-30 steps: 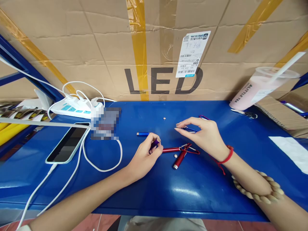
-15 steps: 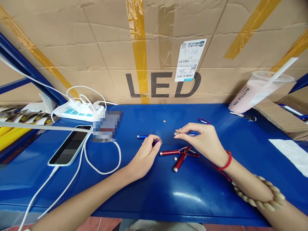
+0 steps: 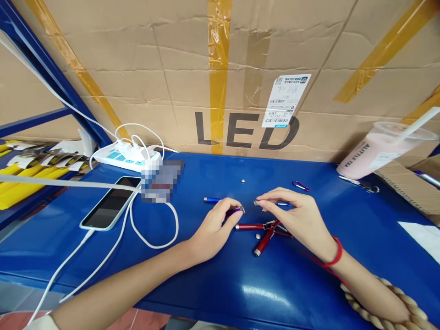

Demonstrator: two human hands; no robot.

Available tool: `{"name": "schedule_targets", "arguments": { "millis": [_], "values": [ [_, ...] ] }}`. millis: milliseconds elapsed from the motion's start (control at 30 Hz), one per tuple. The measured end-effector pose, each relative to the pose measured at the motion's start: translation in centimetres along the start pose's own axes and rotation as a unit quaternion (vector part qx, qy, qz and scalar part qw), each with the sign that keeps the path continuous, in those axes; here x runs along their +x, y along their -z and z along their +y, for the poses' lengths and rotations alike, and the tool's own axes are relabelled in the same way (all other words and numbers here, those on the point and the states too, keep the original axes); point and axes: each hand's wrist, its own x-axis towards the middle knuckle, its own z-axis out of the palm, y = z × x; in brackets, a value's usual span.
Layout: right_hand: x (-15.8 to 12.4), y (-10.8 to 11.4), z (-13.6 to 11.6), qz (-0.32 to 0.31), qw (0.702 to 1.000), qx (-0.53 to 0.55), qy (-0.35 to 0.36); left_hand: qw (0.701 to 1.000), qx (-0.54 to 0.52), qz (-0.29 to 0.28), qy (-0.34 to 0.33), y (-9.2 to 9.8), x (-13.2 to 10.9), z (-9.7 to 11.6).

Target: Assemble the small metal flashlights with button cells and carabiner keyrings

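My left hand [image 3: 217, 227] is closed around a purple keychain flashlight [image 3: 233, 211], whose silver-rimmed end points right; most of its body is hidden by the fingers. Just to the right, my right hand [image 3: 294, 210] pinches a small silver piece [image 3: 256, 202] between thumb and fingertips, a short gap away from the flashlight's end. Below both hands lie two red keychain flashlights [image 3: 250, 227] with their clips bunched together. A silver button cell [image 3: 257, 236] rests beside them, and another button cell [image 3: 243, 181] lies farther back. A blue flashlight [image 3: 212, 200] is partly behind my left hand.
A purple carabiner clip [image 3: 300, 185] lies behind my right hand. At the left are a phone [image 3: 110, 204], white cables and a power strip [image 3: 125, 158]. A drink cup [image 3: 374, 151] and keys stand at the back right. A large cardboard box [image 3: 185, 68] walls off the back.
The view has shifted, so everything sits lower and farther right in the picture. My hands have come slightly closer together, each keeping its hold.
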Motion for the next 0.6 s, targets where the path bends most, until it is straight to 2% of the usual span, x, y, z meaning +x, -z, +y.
{"name": "schedule_targets", "arguments": {
  "millis": [167,367,600],
  "values": [
    [-0.12,-0.42,0.0,-0.014,1.0,0.016,-0.022,1.0,0.003,0.005,-0.003,-0.15,-0.19,-0.12],
    [-0.07,-0.64,0.04,-0.054,0.997,0.045,0.023,1.0,-0.007,0.018,-0.017,-0.33,-0.06,-0.17],
    [0.17,-0.44,0.38,-0.105,0.993,0.047,0.018,0.999,-0.002,0.038,-0.018,-0.24,0.04,-0.34]
  ]
}}
